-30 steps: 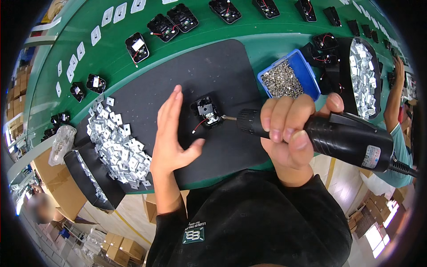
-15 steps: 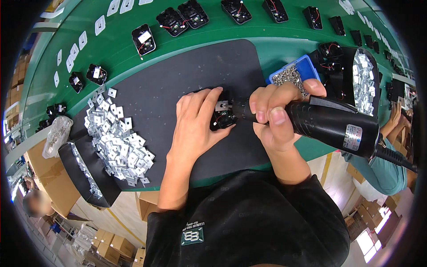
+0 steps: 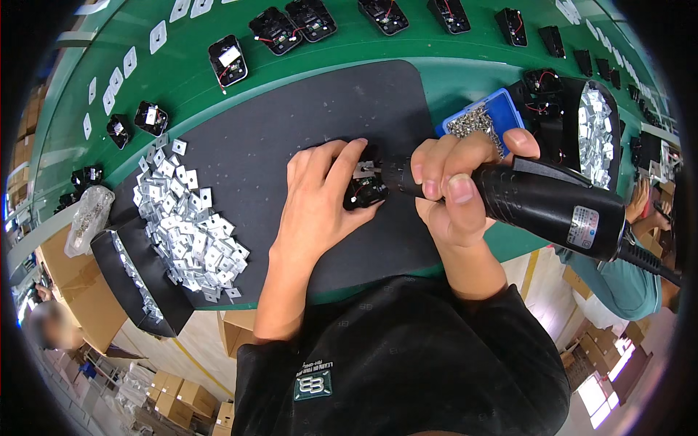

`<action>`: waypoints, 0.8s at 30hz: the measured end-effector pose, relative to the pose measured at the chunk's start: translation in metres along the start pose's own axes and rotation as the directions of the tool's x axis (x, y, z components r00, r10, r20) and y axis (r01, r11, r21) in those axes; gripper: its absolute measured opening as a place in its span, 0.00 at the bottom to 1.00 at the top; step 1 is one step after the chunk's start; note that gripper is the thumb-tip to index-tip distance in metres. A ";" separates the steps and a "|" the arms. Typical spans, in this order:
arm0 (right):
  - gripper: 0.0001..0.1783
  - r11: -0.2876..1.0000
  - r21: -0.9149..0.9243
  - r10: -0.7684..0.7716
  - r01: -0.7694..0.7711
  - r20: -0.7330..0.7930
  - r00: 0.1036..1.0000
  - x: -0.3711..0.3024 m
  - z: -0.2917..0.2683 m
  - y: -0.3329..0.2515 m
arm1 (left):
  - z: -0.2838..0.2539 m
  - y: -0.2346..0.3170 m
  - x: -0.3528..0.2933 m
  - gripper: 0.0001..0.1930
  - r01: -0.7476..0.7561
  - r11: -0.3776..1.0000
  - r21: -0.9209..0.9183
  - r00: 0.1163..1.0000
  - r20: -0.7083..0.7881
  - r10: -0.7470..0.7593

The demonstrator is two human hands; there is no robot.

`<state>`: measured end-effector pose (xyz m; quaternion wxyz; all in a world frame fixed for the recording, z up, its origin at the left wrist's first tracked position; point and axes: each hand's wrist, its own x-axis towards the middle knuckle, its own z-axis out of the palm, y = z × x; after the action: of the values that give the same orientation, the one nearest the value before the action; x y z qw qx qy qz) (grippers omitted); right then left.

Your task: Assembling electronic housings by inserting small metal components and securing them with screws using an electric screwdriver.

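My left hand [image 3: 316,200] is wrapped over a small black plastic housing [image 3: 369,190] on the dark mat, gripping it by its sides. A metal plate [image 3: 366,170] shows inside the housing. In my right hand [image 3: 458,178] is a black corded electric screwdriver [image 3: 552,207], held nearly level, its nose pointing left at the plate. The tip is at or close to the plate; whether it touches a screw I cannot tell. Left of my left hand lies a heap of small square metal plates with holes [image 3: 190,225].
Beyond the mat [image 3: 320,102], a green conveyor belt carries black housings [image 3: 229,62] with red wires and white plates [image 3: 158,36]. A blue tray [image 3: 503,112] of screws stands at right, near a black bin of metal pieces [image 3: 595,134]. Another person's teal sleeve [image 3: 625,280] shows far right.
Both hands keep nearly the same place on the housing and screwdriver. The whole view has shifted slightly, and the other person's hand at far right has moved a little.
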<state>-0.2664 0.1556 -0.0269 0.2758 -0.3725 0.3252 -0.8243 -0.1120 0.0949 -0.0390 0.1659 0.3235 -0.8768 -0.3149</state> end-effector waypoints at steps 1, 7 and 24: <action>0.33 1.000 0.014 0.000 0.000 -0.002 1.000 0.000 0.000 0.001 | 0.000 0.000 0.000 0.36 0.002 1.000 0.000 1.000 0.000 -0.002; 0.33 0.999 0.040 0.020 -0.020 -0.018 1.000 0.000 0.000 -0.003 | 0.002 0.000 0.000 0.36 0.008 1.000 0.006 1.000 -0.003 -0.008; 0.30 0.998 0.055 0.042 -0.041 -0.031 0.999 0.001 0.002 0.000 | 0.001 -0.003 0.001 0.35 0.000 1.000 -0.023 1.000 0.012 0.000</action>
<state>-0.2655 0.1543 -0.0258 0.2976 -0.3449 0.3147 -0.8327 -0.1119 0.0931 -0.0415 0.1641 0.3195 -0.8742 -0.3267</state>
